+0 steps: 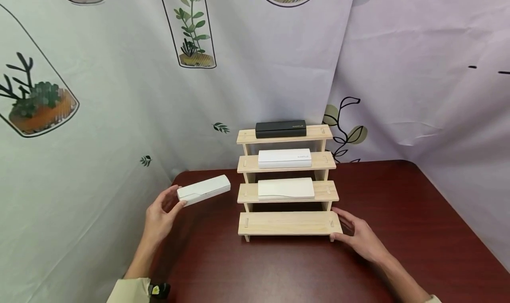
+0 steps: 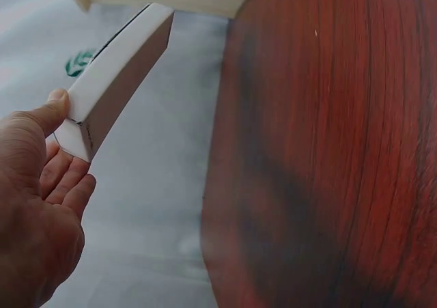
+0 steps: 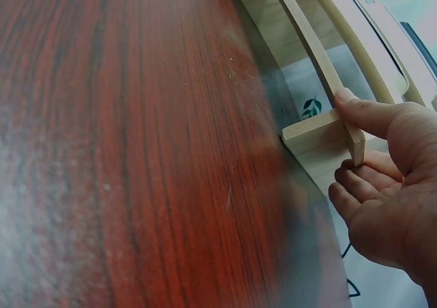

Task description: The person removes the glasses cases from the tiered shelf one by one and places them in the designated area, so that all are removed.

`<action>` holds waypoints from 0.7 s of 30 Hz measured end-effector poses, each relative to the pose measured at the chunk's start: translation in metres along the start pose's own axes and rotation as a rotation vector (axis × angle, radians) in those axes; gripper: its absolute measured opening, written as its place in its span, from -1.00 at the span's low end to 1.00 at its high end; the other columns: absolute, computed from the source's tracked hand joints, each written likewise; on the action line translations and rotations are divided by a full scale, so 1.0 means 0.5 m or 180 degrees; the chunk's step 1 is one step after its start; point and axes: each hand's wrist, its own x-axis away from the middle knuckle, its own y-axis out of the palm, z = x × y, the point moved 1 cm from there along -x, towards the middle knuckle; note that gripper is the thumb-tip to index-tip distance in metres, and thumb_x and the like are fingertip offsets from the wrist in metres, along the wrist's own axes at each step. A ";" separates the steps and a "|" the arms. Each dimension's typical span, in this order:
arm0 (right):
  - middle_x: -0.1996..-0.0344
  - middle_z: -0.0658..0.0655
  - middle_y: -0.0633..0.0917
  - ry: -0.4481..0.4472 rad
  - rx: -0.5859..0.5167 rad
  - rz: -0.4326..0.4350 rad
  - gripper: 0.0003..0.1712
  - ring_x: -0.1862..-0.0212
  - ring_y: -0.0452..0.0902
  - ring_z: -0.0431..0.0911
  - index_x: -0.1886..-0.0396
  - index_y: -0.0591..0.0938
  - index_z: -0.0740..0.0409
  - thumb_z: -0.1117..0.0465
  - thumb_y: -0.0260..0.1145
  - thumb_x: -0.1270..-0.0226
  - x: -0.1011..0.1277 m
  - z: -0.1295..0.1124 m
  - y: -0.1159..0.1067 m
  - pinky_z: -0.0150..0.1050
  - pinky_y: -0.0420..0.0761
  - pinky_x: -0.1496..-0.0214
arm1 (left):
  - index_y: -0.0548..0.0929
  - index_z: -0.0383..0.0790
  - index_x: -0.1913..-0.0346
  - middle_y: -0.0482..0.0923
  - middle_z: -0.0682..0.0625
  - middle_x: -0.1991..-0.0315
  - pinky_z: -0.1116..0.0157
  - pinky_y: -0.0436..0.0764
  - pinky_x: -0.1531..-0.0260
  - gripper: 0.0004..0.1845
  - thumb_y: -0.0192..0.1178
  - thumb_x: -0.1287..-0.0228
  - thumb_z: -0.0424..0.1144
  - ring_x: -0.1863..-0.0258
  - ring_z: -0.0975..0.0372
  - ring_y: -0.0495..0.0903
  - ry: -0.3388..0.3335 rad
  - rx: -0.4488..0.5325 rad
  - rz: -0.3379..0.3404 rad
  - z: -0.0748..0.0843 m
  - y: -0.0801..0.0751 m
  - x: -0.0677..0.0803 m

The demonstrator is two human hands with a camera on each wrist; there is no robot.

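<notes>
On the left, my left hand [image 1: 159, 216] holds a slim white glasses case [image 1: 204, 190] by its near end, raised in the air and tilted. In the left wrist view the thumb lies on one face of the case and the fingers are under its end. My right hand [image 1: 360, 238] pinches the right end of the lowest step of a four-step wooden display rack [image 1: 291, 223]. A black case [image 1: 280, 129] lies on the top step, with a white case [image 1: 284, 158] on the second and a white flap-front case [image 1: 285, 188] on the third. The bottom step is bare.
The rack stands on a dark red wood-grain table [image 1: 295, 267], near its back edge. A pale cloth backdrop [image 1: 119, 117] with printed plants hangs behind and beside the table. A black band [image 1: 159, 290] shows at my left cuff.
</notes>
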 end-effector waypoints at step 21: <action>-0.41 0.46 0.52 0.0047 0.0053 0.0016 -0.08 -0.45 0.41 0.33 -0.54 0.39 0.40 0.29 0.62 -0.26 0.001 0.000 -0.001 -0.46 0.51 -0.25 | 0.55 -0.41 -0.40 0.62 -0.30 -0.29 0.17 0.60 -0.24 -0.45 0.43 -0.40 -0.40 -0.27 -0.08 0.60 -0.0364 -0.0206 -0.0147 -0.106 0.053 -0.039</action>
